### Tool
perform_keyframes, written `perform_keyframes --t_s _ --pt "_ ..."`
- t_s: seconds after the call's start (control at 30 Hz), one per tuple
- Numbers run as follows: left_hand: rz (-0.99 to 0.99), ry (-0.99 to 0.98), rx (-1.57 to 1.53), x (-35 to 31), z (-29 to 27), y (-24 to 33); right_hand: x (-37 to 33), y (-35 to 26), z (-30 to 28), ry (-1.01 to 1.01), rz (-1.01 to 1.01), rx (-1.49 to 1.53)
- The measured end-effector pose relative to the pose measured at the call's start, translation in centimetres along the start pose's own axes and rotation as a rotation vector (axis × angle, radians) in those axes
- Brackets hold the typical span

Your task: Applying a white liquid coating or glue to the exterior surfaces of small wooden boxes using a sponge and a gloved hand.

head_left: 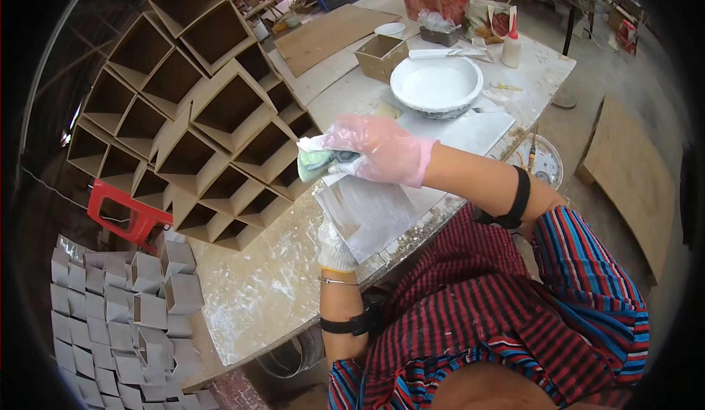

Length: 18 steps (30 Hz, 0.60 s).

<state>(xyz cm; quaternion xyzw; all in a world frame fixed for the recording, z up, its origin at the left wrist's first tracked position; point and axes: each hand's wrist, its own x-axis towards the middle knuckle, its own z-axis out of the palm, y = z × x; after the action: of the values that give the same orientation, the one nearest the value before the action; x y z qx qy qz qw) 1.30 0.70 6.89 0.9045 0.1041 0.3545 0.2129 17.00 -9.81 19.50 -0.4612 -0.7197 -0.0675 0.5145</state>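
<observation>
My right hand [382, 150], in a translucent pink glove, grips a pale green sponge [314, 162] whose edge shows whitish smears. The sponge is just above the upper left of a square brownish piece [371, 215], streaked with white paint. A white knit glove covers my left hand [334, 248], which holds this piece by its left side near the table's front edge. My left fingers are partly hidden, and whether the piece is a box or a flat panel I cannot tell. A wide white basin [437, 83] of white paint stands beyond my right hand.
Open brown boxes [228, 112] are stacked high on the table's left. Grey-white boxes [128, 322] are piled at lower left, near a red plastic stool [125, 211]. Behind the basin are a brown box [382, 57] and a red-capped bottle [511, 48]. A bucket [540, 162] stands right of the table.
</observation>
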Motion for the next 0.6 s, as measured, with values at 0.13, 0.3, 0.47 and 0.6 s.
perform_keyframes --t_s 0.13,0.3,0.47,0.6 --pt "0.012 -0.106 -0.171 1.3 -2.6 1.0 -2.8 -2.2 0.1 -0.185 -0.147 -0.039" --pt "-0.148 0.176 -0.394 -3.6 2.8 -8.2 -0.8 -1.5 0.6 -0.242 0.018 -0.072" --pt "0.053 0.018 0.122 -1.5 1.3 -2.6 -0.1 0.7 -0.4 0.033 -0.008 0.022" --pt "0.102 -0.101 0.104 0.9 -1.6 0.4 -3.4 0.1 0.4 -0.089 -0.041 -0.199"
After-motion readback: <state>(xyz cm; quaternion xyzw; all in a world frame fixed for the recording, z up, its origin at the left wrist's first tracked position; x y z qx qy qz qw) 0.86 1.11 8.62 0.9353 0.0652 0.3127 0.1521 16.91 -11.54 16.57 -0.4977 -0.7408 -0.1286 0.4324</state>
